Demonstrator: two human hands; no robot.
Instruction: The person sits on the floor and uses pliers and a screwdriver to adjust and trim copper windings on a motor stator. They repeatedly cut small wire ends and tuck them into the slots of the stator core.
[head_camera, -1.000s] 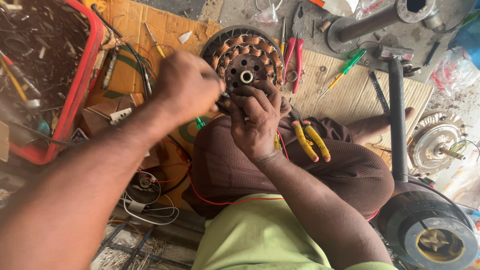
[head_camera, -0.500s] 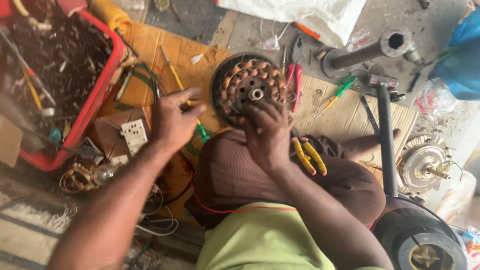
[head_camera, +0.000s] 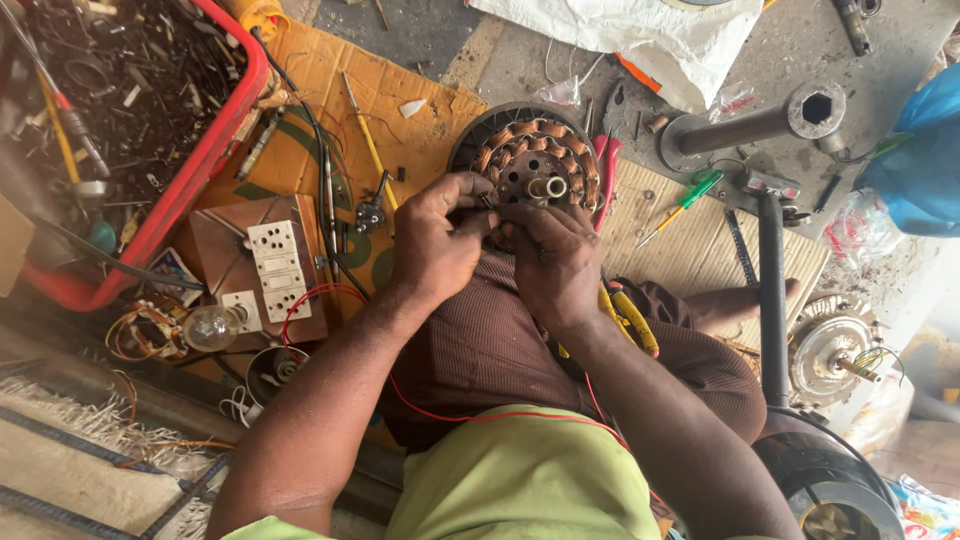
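Head view: left hand (head_camera: 435, 240) has returned from the cardboard to the copper-wound stator (head_camera: 535, 165), both grips pinching its near rim beside right hand (head_camera: 555, 260).

both bare forearms reach forward from the bottom of the view and converge in front of the body. the left hand (head_camera: 432, 243) is curled, knuckles up, fingers bent inward with the tips pinched. the right hand (head_camera: 556, 262) sits just beside it, fingers bent, its fingertips meeting the left's.
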